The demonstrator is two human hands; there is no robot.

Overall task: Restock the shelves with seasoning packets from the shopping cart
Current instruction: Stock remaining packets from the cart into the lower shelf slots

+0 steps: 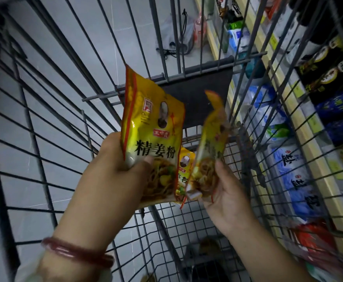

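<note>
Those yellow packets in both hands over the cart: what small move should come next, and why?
Probably swing the right hand and its packet towards the shelves at right. Both hands already hold packets above the cart; the left hand grips at least two.

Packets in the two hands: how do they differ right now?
The left hand holds its yellow packet face-on and sharp, with the printed characters readable; the right hand holds its packet turned nearly edge-on and motion-blurred, print unreadable. A further packet peeks out behind the left one; none shows behind the right. Both are yellow with a noodle picture at the bottom, held above the cart.
</note>
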